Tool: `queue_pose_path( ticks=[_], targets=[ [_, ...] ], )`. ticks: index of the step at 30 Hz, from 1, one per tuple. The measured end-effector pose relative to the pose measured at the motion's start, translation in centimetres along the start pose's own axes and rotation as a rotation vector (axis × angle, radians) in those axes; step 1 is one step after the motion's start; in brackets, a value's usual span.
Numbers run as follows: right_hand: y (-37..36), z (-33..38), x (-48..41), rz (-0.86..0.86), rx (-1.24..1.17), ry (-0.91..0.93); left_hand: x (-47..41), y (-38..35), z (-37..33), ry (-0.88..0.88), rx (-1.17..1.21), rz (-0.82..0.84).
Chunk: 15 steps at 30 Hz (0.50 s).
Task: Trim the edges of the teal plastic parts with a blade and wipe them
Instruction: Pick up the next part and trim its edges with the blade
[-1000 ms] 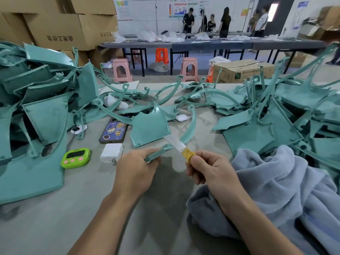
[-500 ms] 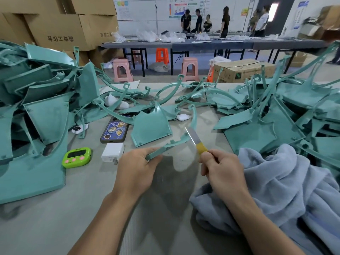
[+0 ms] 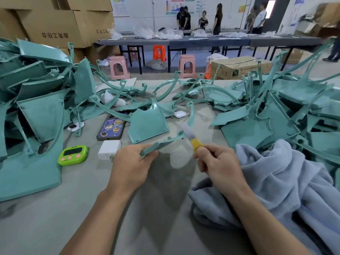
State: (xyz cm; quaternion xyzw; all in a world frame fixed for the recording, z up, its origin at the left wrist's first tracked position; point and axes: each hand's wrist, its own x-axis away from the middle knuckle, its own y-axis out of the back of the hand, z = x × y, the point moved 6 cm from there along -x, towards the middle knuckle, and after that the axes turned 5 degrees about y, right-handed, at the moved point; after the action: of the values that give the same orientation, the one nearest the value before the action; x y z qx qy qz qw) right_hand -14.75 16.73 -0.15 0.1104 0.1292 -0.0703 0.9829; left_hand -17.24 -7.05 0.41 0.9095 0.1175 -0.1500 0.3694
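Two hands: one left hand [image 3: 128,168], one right hand [image 3: 220,162]. One blade [image 3: 189,134], one phone [image 3: 111,128], one timer [image 3: 72,155], one charger [image 3: 109,149], one cloth [image 3: 276,181]. Two pink stools [image 3: 119,68], upper centre. Teal parts [image 3: 147,124]: two heaps, too many to count.

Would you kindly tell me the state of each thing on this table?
left hand, gripping the teal part at its near end.
right hand, gripping the blade by its yellow handle.
teal part, lifted, tilted.
blade, blurred.
phone, lying back up.
grey towel, crumpled on the table.

Teal heaps [image 3: 42,115] either side, mat [image 3: 206,126] between, apparently passable
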Motion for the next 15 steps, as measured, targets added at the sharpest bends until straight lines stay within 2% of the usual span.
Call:
queue_pose_path(
  ticks=[2, 4, 9, 11, 13, 15],
  targets=[
    [-1.6, 0.9, 0.7, 0.19, -0.08, 0.083, -0.1, 0.0, 0.3, 0.012, -0.014, 0.01],
    [-2.2, 0.6, 0.8, 0.261, 0.017, 0.095, 0.0, 0.0, 0.2, 0.007, -0.008, 0.02],
    [2.9, -2.1, -1.2, -0.175, 0.399, -0.147, 0.0, 0.1, -0.5, -0.037, 0.007, 0.067],
    [3.4, -1.8, -1.2, -0.218, 0.286, -0.084, -0.2, 0.3, -0.4, -0.026, 0.022, 0.076],
    [2.2, -0.5, -0.9, -0.096, 0.054, 0.05, -0.5, 0.6, 0.1, 0.008, 0.037, 0.08],
    [0.1, 1.1, 0.0, 0.123, -0.038, 0.147, -0.7, 0.6, 0.5, 0.024, 0.053, 0.108]
  ],
)
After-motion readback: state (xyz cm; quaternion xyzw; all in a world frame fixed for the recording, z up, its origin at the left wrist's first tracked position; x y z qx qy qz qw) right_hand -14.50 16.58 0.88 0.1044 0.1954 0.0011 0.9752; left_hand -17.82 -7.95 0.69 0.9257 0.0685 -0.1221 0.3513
